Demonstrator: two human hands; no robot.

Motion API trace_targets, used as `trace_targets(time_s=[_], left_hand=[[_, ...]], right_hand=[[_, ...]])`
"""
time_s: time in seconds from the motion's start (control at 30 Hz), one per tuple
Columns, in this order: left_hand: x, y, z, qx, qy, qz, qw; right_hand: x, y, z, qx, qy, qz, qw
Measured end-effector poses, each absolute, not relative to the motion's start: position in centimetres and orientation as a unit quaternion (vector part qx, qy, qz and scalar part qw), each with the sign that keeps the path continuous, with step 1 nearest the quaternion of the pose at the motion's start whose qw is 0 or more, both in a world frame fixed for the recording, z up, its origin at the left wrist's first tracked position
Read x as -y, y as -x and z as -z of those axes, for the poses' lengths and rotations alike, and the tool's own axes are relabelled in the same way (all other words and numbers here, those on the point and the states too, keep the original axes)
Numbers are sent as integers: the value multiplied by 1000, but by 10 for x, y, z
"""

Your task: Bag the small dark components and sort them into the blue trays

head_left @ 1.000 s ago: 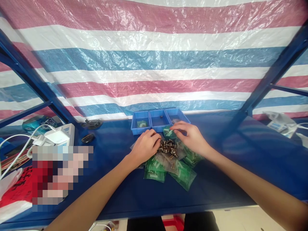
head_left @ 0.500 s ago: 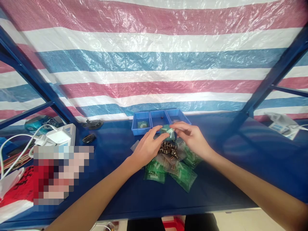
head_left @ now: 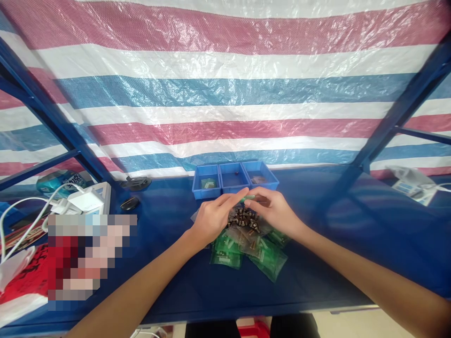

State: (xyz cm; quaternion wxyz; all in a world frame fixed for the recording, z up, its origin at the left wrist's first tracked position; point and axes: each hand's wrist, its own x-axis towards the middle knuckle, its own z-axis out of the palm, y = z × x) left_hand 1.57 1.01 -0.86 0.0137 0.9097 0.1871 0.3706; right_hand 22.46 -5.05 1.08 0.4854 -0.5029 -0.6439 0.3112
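A small green plastic bag, folded or seen nearly edge-on, is held between my hands above the pile. My right hand pinches its right side between thumb and fingers. My left hand is closed at its left side, forefinger stretched along it; the left thumb is hidden. Below lie a heap of small dark-brown and metallic parts and clear bags with copper-coloured pieces. Around them are green bags with pale pieces, one at the front left and one at the front right.
Behind my hands stand three joined blue trays: the left tray holds a green bag, the middle tray a small dark piece, the right tray a clear bag. Leftward are a black mouse, white chargers and a red bag.
The green bag has turned from showing its flat face to nearly edge-on and dropped slightly. Both hands have come lower and closer together, uncovering the right tray.
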Motion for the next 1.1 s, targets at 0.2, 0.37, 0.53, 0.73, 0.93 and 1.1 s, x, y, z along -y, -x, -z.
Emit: trace_targets(time_s=[0.2, 0.37, 0.53, 0.73, 0.93, 1.1], left_hand=[[-5, -18, 7, -198, -911, -360, -37], [-2, -22, 8, -162, -910, -381, 1], [-5, -24, 10, -162, -903, -398, -10], [-10, -19, 5, -197, -881, -427, 54], [-12, -17, 6, -214, -871, -438, 56], [-11, -17, 5, -219, -872, -434, 56]], right_hand=[[50, -228, -16, 636, 490, -345, 485], [47, -234, -16, 613, 488, -346, 517], [48, -235, -19, 610, 493, -343, 518], [51, -232, -21, 639, 470, -368, 485], [52, -230, -23, 641, 477, -342, 495], [53, -229, -23, 655, 461, -302, 516]])
